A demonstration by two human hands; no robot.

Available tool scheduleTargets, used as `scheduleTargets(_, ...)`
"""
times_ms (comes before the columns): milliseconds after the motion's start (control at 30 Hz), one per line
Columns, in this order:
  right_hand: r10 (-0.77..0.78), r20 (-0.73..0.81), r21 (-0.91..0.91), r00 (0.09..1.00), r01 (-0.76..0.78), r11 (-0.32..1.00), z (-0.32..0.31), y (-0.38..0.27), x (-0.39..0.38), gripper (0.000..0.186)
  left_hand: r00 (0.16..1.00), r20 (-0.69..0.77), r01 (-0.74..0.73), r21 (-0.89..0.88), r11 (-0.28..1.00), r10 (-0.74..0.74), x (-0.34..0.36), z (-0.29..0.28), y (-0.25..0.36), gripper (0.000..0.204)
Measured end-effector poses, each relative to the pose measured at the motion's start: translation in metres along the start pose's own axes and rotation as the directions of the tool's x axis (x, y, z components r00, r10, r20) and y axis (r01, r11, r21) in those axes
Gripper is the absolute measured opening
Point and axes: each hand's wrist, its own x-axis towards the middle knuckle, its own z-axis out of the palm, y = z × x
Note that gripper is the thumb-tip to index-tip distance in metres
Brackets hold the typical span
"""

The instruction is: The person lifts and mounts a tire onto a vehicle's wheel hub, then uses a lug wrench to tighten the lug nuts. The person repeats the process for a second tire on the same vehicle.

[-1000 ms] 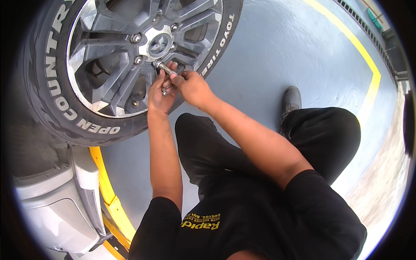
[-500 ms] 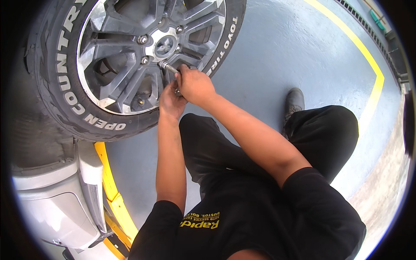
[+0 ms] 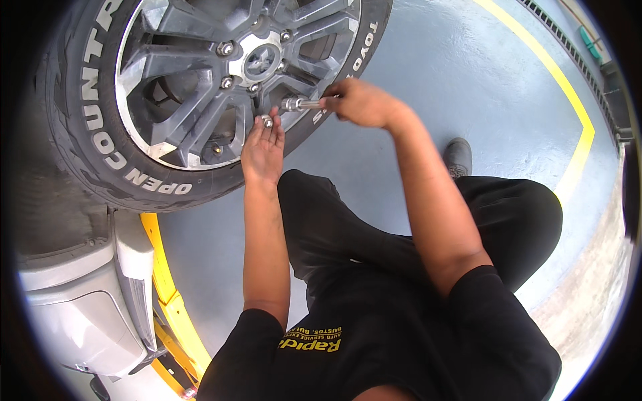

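A silver socket on a short extension bar (image 3: pixel 304 104) is in my right hand (image 3: pixel 361 103), whose fingers are wrapped round the bar's end. Its socket end points left, just off the wheel's lower spokes and apart from the hub. My left hand (image 3: pixel 263 155) is palm up below it, with a shiny lug nut (image 3: pixel 267 122) on its fingers. Above both hands is the grey alloy wheel (image 3: pixel 180 87) with its black tyre (image 3: pixel 93 157). Around the hub's centre cap (image 3: pixel 262 61) sit several fasteners, among them a lug nut (image 3: pixel 226 49) at the upper left.
The wheel belongs to a silver vehicle, its body panel (image 3: pixel 90 327) at lower left. A yellow metal lift arm (image 3: pixel 175 314) runs beside it. My bent knees are below the wheel on the blue-grey floor (image 3: pixel 428 73). A yellow line (image 3: pixel 535 43) marks the floor at right.
My right hand has pulled the socket away from the hub, to the right. My left hand has turned up and its fingers have uncurled, showing the lug nut. The view has shifted slightly.
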Motion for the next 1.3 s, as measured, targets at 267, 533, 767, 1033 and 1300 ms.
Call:
scheduleTargets(267,-0.169,-0.179,-0.081,0.969,0.156,0.984,-0.032,-0.018,-0.029,0.025,0.982,0.132,-0.13,-0.055,0.99,0.136,0.003,0.07,-0.012,0.025)
scheduleTargets(533,-0.373,-0.509,-0.25,0.776,0.282,0.927,-0.025,-0.043,-0.029,0.022,0.928,0.232,-0.275,-0.097,0.956,0.291,0.014,0.128,0.014,0.033)
scheduleTargets(767,-0.333,-0.658,-0.181,0.676,0.287,0.941,-0.002,-0.057,0.005,0.024,0.892,0.446,-0.019,-0.112,0.994,0.067,0.034,0.14,0.012,0.04)
scheduleTargets(1033,-0.127,-0.665,0.073,0.736,0.233,0.97,-0.009,-0.076,0.025,0.03,0.857,0.515,-0.007,-0.018,1.0,0.016,0.06,0.141,0.022,0.041)
scheduleTargets(1300,-0.221,-0.557,-0.181,0.8,0.143,0.973,-0.02,-0.074,-0.011,0.031,0.933,0.353,-0.041,-0.086,0.995,0.069,0.064,0.143,0.011,0.031)
